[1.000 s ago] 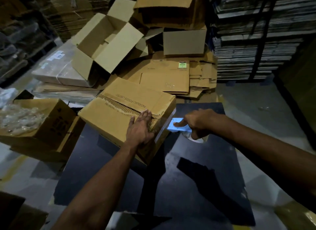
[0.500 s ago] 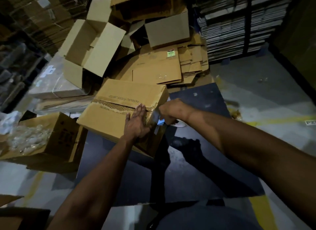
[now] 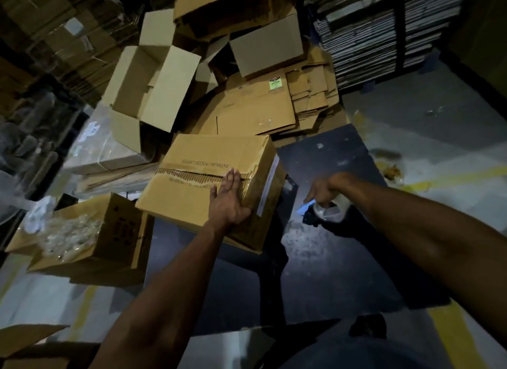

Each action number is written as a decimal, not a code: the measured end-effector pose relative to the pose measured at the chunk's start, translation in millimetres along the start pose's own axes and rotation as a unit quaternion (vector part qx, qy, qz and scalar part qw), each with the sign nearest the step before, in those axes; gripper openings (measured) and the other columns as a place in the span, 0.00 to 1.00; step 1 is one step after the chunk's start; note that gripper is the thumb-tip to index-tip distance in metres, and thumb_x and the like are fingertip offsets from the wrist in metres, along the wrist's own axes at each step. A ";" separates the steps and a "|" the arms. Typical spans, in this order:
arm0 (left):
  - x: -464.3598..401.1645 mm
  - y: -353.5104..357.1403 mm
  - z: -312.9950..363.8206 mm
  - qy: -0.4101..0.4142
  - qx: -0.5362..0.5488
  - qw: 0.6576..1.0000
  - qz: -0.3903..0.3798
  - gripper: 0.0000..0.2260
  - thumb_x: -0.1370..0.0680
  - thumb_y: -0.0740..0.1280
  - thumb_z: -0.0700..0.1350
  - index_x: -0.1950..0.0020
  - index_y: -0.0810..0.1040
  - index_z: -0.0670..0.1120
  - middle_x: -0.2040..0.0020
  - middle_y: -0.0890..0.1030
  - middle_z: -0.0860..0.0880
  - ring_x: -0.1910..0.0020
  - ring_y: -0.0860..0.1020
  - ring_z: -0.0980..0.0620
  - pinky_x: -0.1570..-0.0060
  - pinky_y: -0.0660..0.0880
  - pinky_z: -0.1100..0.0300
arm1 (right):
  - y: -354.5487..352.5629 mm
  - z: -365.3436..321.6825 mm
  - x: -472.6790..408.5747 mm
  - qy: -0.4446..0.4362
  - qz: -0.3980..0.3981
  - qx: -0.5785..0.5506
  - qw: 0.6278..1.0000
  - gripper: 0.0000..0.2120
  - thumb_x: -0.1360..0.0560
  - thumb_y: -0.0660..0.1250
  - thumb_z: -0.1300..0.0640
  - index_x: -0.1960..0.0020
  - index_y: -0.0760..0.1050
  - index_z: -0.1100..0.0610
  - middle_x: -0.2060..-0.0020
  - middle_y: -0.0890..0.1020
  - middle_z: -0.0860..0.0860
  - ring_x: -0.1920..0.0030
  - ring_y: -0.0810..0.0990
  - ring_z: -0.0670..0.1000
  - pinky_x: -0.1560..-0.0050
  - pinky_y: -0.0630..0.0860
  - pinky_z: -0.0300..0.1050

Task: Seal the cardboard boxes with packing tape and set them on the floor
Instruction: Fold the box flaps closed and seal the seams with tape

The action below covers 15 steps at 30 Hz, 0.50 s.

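Two bare hands work over a dark table [image 3: 323,259] as we look down: the left hand [image 3: 229,201] lies flat, fingers straight, on the center seam of a closed cardboard box [image 3: 208,182] sitting tilted at the table's 11 o'clock corner. At 3 o'clock from the box, just apart from it, the right hand [image 3: 325,189] curls around a tape dispenser [image 3: 322,213] with a blue tab. We see an open box of clear plastic [image 3: 90,234] at 9 o'clock and flattened cartons [image 3: 263,108] at 12.
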<state>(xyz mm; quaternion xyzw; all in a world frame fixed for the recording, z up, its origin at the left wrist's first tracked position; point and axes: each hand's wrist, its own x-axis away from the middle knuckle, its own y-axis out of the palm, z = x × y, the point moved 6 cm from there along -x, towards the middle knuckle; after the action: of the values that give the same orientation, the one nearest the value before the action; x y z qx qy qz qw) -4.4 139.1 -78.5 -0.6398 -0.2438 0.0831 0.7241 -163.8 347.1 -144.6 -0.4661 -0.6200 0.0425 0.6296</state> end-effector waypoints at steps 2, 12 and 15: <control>-0.1 0.7 0.9 0.003 -0.002 1.000 -0.014 0.54 0.35 0.61 0.62 0.15 0.39 0.46 0.15 0.40 0.50 0.16 0.41 0.51 0.20 0.42 0.42 | 13.3 19.7 -14.2 0.005 0.028 -0.068 0.997 0.28 0.25 0.66 0.68 0.28 0.76 0.50 0.32 0.78 0.52 0.45 0.78 0.53 0.47 0.74 0.42; -17.4 -14.3 -8.5 0.003 -0.040 0.998 -0.037 0.49 0.21 0.68 0.53 0.16 0.35 0.42 0.16 0.36 0.45 0.16 0.39 0.46 0.20 0.43 0.37 | 7.4 2.7 10.4 0.046 0.271 -0.114 0.955 0.33 0.23 0.69 0.54 0.20 0.62 0.52 0.23 0.66 0.57 0.22 0.62 0.59 0.25 0.63 0.59; -16.9 -11.9 -7.0 0.012 -0.033 0.998 -0.044 0.50 0.22 0.69 0.55 0.16 0.35 0.42 0.16 0.35 0.44 0.16 0.38 0.44 0.21 0.43 0.36 | -4.5 -52.3 14.9 -0.090 0.357 -0.276 0.888 0.38 0.18 0.65 0.49 0.17 0.48 0.55 0.17 0.51 0.54 0.18 0.47 0.52 0.20 0.54 0.55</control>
<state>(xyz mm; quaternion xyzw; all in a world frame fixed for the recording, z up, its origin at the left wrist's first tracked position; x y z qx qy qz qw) -18.1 123.5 -71.6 -0.6531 -0.2655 0.0352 0.7083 -119.8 326.0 -120.0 -0.8049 -0.4530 0.1335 0.3594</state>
